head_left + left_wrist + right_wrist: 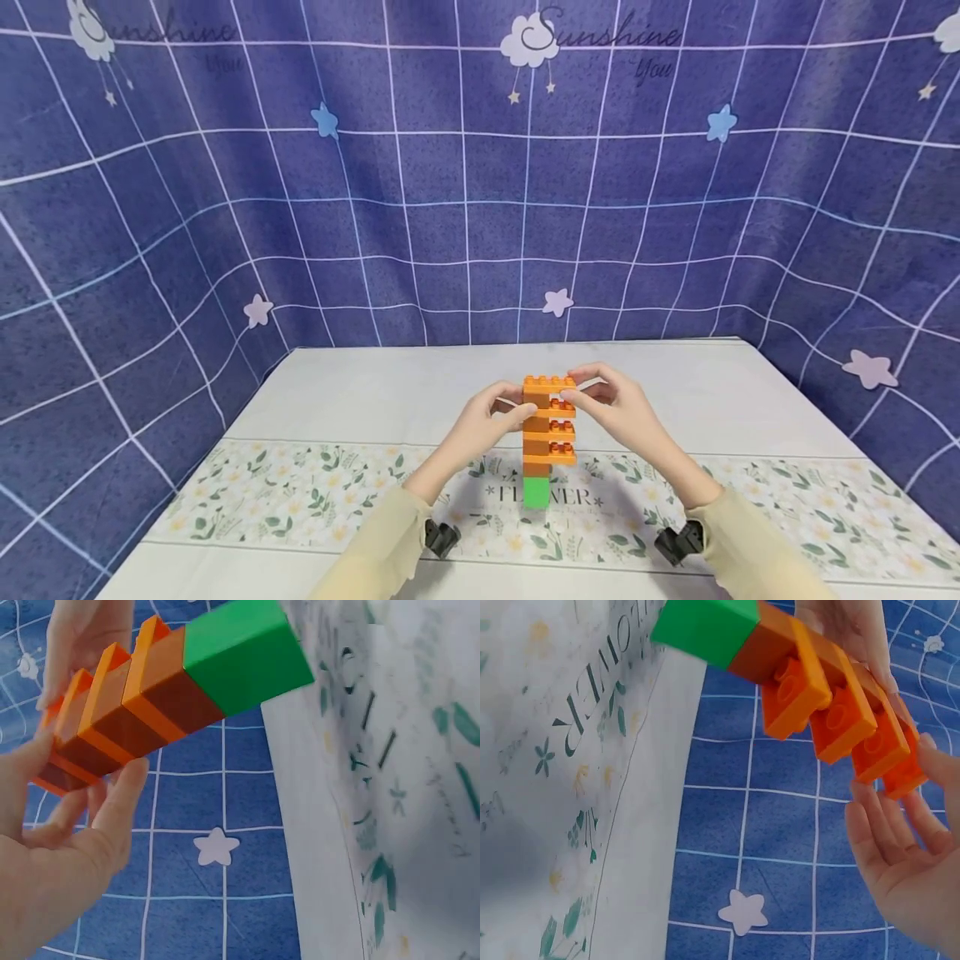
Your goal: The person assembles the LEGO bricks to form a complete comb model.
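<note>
Between the two hands stands an upright tower of toy building blocks. Its lowest piece is a green block (536, 493); above it, brown blocks (536, 469) alternate with orange plates (562, 436) whose studded ends jut out to the right. An orange plate (543, 385) with a row of studs caps it. My left hand (489, 417) grips the upper left of the tower, thumb on the near face and fingers behind. On the other side, my right hand (613, 402) pinches the right end of the top plate. In the left wrist view the green block (244, 656) is unobstructed.
A white table (360, 383) lies beneath, crossed by a flower-printed runner (300, 492) with lettering. Behind and at both sides hangs a blue gridded curtain (435, 225) with stars and clouds. Black wrist devices (678, 543) sit at both sleeve cuffs.
</note>
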### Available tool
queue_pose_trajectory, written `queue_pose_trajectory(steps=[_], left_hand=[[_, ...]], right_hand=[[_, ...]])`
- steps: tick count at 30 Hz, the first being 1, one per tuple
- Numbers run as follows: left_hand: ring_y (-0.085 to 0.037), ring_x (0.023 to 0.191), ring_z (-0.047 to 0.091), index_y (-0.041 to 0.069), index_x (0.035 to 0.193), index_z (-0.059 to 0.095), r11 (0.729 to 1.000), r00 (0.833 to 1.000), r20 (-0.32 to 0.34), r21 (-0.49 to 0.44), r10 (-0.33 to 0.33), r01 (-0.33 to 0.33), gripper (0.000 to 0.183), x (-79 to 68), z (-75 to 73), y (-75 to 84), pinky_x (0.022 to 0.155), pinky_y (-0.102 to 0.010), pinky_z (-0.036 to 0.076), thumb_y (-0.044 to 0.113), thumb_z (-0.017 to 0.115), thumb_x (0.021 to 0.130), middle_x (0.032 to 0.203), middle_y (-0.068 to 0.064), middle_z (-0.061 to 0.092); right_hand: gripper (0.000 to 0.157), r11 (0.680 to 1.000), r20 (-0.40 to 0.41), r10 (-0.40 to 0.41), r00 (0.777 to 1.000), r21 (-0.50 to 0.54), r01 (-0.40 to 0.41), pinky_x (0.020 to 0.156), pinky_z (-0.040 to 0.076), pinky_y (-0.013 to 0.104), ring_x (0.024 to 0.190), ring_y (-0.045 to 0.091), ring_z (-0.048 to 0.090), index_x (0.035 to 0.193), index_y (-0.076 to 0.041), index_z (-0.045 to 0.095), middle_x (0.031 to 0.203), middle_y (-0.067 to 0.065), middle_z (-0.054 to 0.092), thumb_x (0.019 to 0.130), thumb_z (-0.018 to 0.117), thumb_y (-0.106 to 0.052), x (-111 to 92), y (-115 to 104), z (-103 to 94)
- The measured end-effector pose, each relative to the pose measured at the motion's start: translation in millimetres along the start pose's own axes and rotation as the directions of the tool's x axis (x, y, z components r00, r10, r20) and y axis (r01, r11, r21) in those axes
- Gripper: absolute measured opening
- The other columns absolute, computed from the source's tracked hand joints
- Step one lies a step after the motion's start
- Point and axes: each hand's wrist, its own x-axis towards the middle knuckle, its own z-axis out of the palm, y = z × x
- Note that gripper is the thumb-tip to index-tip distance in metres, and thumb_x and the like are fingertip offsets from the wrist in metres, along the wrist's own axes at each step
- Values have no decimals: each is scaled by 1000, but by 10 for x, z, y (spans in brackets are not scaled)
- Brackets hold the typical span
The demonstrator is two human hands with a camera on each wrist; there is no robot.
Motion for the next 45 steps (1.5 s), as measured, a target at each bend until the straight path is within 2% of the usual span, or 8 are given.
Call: queue_pose_trajectory(steps=[7,11,15,21,26,34,41,45], left_hand=[[-16,85,64,0,134,40,991,996,30,-100,-81,84,65,35,-21,-99,73,-30,58,40,63,88,109,-17,52],[-17,82,64,1,133,40,986,989,39,-83,-144,147,59,43,-16,-146,73,-33,58,36,62,91,108,-18,53],[-20,80,65,-1,131,41,980,981,53,-61,-186,189,54,52,-13,-207,74,-40,58,31,60,92,107,-19,54],[-19,74,64,-5,127,44,972,973,49,-54,-228,230,51,107,10,-362,72,-42,58,29,60,93,102,-18,56],[-17,71,63,-9,123,48,965,964,40,24,-263,262,51,157,39,-479,66,-33,59,29,61,92,95,-15,57],[-16,67,58,-4,122,54,929,941,88,210,-328,304,48,122,24,-556,57,-30,53,35,58,93,93,-9,61],[-15,60,53,0,109,60,916,938,109,277,-330,291,39,91,7,-562,54,-28,48,36,57,93,78,-8,61],[-15,59,56,1,102,65,910,935,103,288,-340,299,34,94,14,-559,55,-29,53,34,59,93,75,-7,61]], right_hand=[[32,998,28,65,997,-3,-65,66,56,30,70,12,65,112,-5,63,94,12,66,89,65,-27,114,132,125],[36,993,50,115,992,-34,-114,65,56,28,70,16,66,112,-2,63,98,14,67,90,64,-30,122,232,202],[37,986,70,157,985,-60,-153,64,56,36,71,27,67,112,-1,64,100,15,68,90,64,-31,105,319,263],[35,984,81,158,984,-97,-150,65,57,35,71,29,67,109,3,66,101,17,65,90,63,-26,118,432,323],[30,984,113,153,982,-104,-142,68,58,35,74,29,68,111,8,63,94,20,69,92,60,-15,130,523,349],[30,972,181,188,965,-172,-158,69,54,22,82,17,65,112,3,64,96,13,70,93,59,-19,55,605,416],[33,963,222,214,951,-209,-168,76,55,30,88,21,65,114,3,63,102,14,69,93,58,-22,30,607,441],[34,955,251,224,942,-248,-161,81,55,36,94,25,64,116,3,63,107,16,67,93,57,-21,21,607,438]])
